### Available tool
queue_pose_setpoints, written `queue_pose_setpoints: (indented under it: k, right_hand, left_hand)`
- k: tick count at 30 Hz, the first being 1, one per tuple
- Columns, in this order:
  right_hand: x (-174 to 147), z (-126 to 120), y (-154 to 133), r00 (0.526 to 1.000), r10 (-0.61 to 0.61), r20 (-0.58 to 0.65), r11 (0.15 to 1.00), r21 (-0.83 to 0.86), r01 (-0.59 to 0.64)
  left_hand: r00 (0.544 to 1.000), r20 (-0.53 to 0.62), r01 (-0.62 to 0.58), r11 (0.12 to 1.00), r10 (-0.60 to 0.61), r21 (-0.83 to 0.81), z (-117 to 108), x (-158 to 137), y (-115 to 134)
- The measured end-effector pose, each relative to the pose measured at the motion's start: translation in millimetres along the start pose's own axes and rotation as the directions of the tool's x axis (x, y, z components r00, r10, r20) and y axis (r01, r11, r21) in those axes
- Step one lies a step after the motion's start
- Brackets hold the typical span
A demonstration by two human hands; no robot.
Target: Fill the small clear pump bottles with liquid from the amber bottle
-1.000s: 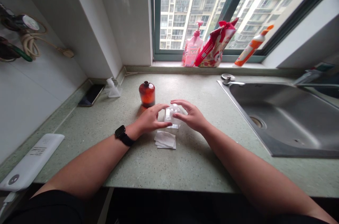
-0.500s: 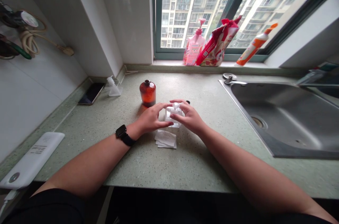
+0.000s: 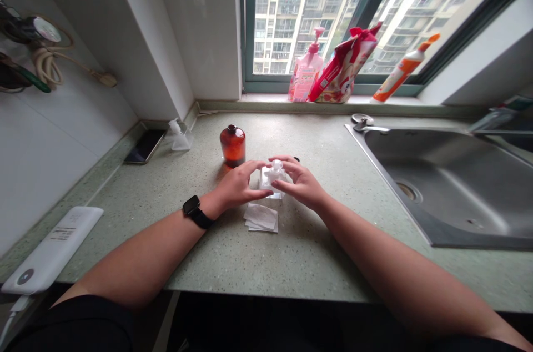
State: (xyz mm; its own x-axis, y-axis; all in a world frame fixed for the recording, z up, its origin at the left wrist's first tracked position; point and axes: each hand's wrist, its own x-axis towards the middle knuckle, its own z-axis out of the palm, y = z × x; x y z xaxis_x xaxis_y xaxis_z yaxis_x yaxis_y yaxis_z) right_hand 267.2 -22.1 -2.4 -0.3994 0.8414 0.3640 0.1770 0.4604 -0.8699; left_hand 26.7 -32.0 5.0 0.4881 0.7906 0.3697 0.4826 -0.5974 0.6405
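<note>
A small clear square pump bottle (image 3: 270,192) stands on the green counter between my two hands. My left hand (image 3: 244,182) is curled around its left side, thumb in front and fingers behind. My right hand (image 3: 302,182) has thumb and fingers around the white pump head (image 3: 277,166) at the top. A folded white tissue (image 3: 261,217) lies just in front of the bottle. Behind my left hand is an amber bottle (image 3: 233,145) with an uncapped neck. A small black object (image 3: 296,160), mostly hidden, shows behind my right fingers.
Another clear pump bottle (image 3: 181,136) and a phone (image 3: 144,146) are at the back left. A white power bank (image 3: 52,249) lies at the left front edge. The steel sink (image 3: 453,185) is on the right. Along the windowsill stand a pink pump bottle (image 3: 306,77), red bag (image 3: 345,71) and orange-white bottle (image 3: 402,74).
My right hand has shifted slightly at the pump head, its fingers turning a little. My left hand and the bottle stay in place.
</note>
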Motion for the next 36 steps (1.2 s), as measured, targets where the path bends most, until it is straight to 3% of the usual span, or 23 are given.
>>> queue_pose_setpoints:
  k: [4,8,12,17,21,25,30,36]
  right_hand:
    - [3,8,-2,0.998,0.005,-0.056,0.999,-0.037,-0.007]
    - [0,-5,3,0.991,0.054,-0.119,0.999,0.01,-0.053]
    - [-4,-17,4,0.996,0.05,-0.071,0.998,0.034,-0.048]
    - [-2,-2,-2,1.0,0.004,-0.015,1.0,-0.006,-0.004]
    - [2,11,-3,0.998,-0.008,-0.07,0.998,-0.065,0.003]
    - [1,1,2,0.99,0.006,-0.14,0.999,-0.04,-0.012]
    - [-3,-18,6,0.997,0.002,-0.077,1.0,-0.008,-0.003]
    - [1,0,0,1.0,-0.002,-0.021,0.999,-0.04,0.001]
  left_hand:
    - [1.0,-0.001,0.002,1.0,-0.002,-0.014,0,0,0]
    - [0.999,-0.001,0.033,0.999,-0.033,-0.005,1,-1,0]
    - [0.999,0.012,0.041,0.999,-0.041,0.001,0,-1,1]
    - [1.0,0.002,0.005,1.0,-0.005,-0.004,0,0,1]
    - [1.0,0.012,0.013,1.0,-0.013,-0.011,0,0,2]
    - [0.999,0.013,0.044,0.999,-0.044,0.007,1,0,2]
    - [0.999,0.011,0.046,0.999,-0.046,0.008,2,-1,0]
    - [1.0,0.005,0.03,1.0,-0.03,-0.006,2,0,-1]
